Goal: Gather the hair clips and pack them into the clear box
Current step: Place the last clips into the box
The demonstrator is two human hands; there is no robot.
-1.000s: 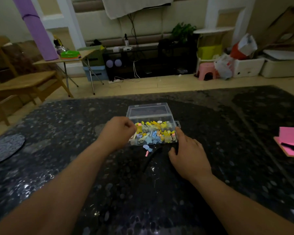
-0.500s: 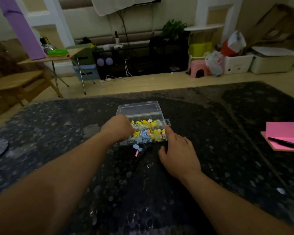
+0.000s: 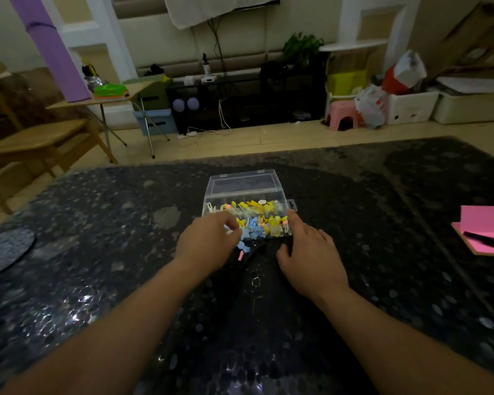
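Clear plastic hinged case: the clear box (image 3: 244, 196) sits mid-counter, lid (image 3: 244, 183) swung up and back. Head view, the only one. Hair clips (image 3: 257, 216) fill the body in a loose pile, yellow toward the back, blue and pale toward the front. One loose clip (image 3: 241, 248), blue with a pink end, lies on the counter (image 3: 382, 223) just in front of the box's near wall, outside it. Left grip (image 3: 208, 240) at the box's near left corner, fingers curled down over the front edge; fingertips hidden behind the knuckles, so cannot tell whether it pinches a clip or holds nothing. Right grip (image 3: 311, 252) low on the counter, fingers fairly straight and spread, holding nothing, index tip touching the box's near right corner, looks like steadying. Dark curved shape (image 3: 257, 249) between the two grips, too dim to name. Pink notepad (image 3: 488, 223) with a pen (image 3: 488, 240) on it, well apart at far right.

Step, as judged: late packing, most clips in, left grip placing or settling clips. Next move likely calls for a fine pinch on the loose clip, small and flat on a dark glossy surface, then a drop into the box and the lid folded down; pile looks high at the front, may need levelling so the lid latches
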